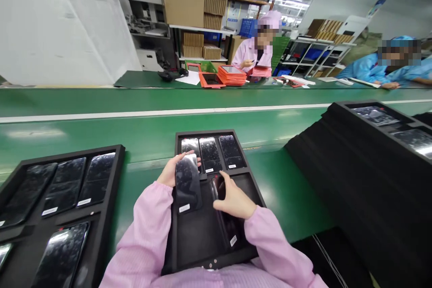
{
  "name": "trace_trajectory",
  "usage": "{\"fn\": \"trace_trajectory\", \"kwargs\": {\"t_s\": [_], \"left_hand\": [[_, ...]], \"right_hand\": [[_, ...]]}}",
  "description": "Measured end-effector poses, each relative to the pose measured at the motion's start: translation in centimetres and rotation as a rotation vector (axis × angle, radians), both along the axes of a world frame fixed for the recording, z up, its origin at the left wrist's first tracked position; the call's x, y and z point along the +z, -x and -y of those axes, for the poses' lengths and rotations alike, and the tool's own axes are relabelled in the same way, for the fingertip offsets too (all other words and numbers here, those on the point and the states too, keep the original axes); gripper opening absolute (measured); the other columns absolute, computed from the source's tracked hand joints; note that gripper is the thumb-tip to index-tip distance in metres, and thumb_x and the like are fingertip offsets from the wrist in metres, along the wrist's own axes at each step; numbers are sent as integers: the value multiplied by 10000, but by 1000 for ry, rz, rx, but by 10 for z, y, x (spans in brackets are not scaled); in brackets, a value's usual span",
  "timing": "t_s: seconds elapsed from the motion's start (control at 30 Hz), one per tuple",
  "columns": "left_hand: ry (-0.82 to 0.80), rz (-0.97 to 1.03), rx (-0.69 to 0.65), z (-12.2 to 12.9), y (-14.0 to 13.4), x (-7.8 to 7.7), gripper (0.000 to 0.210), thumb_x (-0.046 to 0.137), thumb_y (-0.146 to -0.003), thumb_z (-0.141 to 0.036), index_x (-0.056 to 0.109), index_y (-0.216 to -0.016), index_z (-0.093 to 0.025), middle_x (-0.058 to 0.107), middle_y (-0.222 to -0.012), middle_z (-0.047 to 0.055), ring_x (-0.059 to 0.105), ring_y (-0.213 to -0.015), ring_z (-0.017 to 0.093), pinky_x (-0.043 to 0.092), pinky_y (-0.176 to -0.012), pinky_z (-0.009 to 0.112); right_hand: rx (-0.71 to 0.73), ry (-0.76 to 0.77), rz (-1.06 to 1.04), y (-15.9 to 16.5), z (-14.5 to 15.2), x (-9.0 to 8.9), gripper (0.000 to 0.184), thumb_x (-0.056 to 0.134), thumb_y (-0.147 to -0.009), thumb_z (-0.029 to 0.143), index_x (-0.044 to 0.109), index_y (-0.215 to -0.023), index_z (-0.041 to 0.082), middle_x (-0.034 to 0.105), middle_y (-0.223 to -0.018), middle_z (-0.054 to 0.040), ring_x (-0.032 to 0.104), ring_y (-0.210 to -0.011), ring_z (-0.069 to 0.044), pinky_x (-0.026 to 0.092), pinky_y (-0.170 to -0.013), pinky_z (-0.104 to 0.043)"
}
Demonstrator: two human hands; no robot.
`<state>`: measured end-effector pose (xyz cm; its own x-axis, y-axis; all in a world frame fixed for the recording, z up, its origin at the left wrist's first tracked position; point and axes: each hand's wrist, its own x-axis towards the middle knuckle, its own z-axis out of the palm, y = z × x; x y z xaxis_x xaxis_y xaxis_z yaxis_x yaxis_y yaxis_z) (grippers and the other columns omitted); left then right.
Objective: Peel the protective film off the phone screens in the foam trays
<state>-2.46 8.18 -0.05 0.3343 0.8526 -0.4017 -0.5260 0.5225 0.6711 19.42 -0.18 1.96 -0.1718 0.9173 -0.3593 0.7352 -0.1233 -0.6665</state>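
My left hand (170, 172) is closed around a smartphone (188, 186), its dark glossy face toward me and a small white label at its lower end. It is held above the left part of a black tray (199, 245). My right hand (234, 197) curves over a second smartphone (227, 229) in the tray's nearer section, thumb and forefinger at its upper edges; the other fingers are hidden. In the far section of this tray lie three more phones, among them a middle phone (209, 155) and a right phone (231, 150); the left one is partly covered by my left hand.
Another tray (119, 166) with several phones stands at left. On the right, stacked black trays (324, 162) carry phones on top. Beyond the green bench (145, 126), a person in pink (254, 51) sits by red-edged pieces (232, 76); a person in blue (362, 67) sits farther right.
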Motion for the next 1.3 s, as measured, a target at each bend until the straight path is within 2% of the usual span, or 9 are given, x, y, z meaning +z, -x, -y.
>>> {"fn": "trace_trajectory", "kwargs": {"t_s": [0.13,0.27,0.4,0.53,0.67,0.93,1.1,1.2,1.3], "left_hand": [[19,-114,-13,54,-6,-9,486,467,-926,-367,471,-1354,-136,689,-1142,171,689,-1021,268,557,-882,429],[-67,-371,41,83,-21,-20,444,536,-901,-378,568,-1280,-150,611,-1301,158,568,-1232,298,433,-1064,457],[-247,-706,210,85,-33,-31,532,626,-848,-278,481,-1356,-216,458,-1470,74,339,-1418,224,203,-1205,370],[-396,-945,210,87,-31,-35,545,535,-878,-238,416,-1407,-184,608,-1179,103,550,-1185,235,328,-1131,440],[-526,-1131,122,92,-25,-33,500,522,-859,-201,493,-1358,-193,539,-1207,107,553,-1145,240,393,-1078,429],[-624,-1442,11,101,-43,-23,467,640,-826,-279,587,-1280,-186,418,-1314,168,411,-1229,379,368,-1044,556],[-612,-1492,22,99,-59,-22,360,727,-740,-364,664,-1056,-203,498,-1113,139,420,-1142,391,354,-976,607],[-596,-1432,82,93,-57,-21,284,707,-671,-326,613,-893,-175,515,-998,116,449,-1087,377,300,-1000,632],[-608,-1266,135,86,-43,-23,170,542,-665,-277,498,-808,-196,539,-930,90,520,-1002,327,381,-962,576]], "right_hand": [[-101,221,-604,-31,-6,-4,875,440,-656,258,195,-1491,171,572,-1226,-97,616,-991,-193,493,-876,-327],[-274,451,-845,-49,-11,-6,746,345,-724,308,315,-1457,175,658,-1034,-89,659,-847,-224,520,-759,-365],[-348,420,-824,-53,-15,-7,770,453,-667,220,368,-1430,164,669,-923,-56,632,-701,-178,498,-680,-286],[-388,377,-806,-39,-9,-14,777,468,-632,189,411,-1407,161,668,-934,-41,611,-682,-146,481,-635,-234],[-343,390,-775,-19,-1,-18,785,484,-623,186,429,-1406,162,680,-938,-37,635,-751,-166,506,-691,-261],[-323,172,-526,-23,-8,-12,610,588,-685,164,555,-1294,157,631,-1206,-57,562,-1142,-207,375,-1090,-344],[-392,12,-371,-69,-26,12,618,593,-740,210,521,-1354,197,630,-1192,-54,559,-1125,-236,328,-1123,-422],[-417,-2,-409,-92,-32,21,614,555,-789,246,483,-1398,233,664,-1115,-48,619,-1023,-223,439,-1027,-412],[-362,101,-512,-96,-30,11,591,532,-796,260,495,-1382,195,691,-1048,-71,666,-926,-219,537,-873,-379]]}}
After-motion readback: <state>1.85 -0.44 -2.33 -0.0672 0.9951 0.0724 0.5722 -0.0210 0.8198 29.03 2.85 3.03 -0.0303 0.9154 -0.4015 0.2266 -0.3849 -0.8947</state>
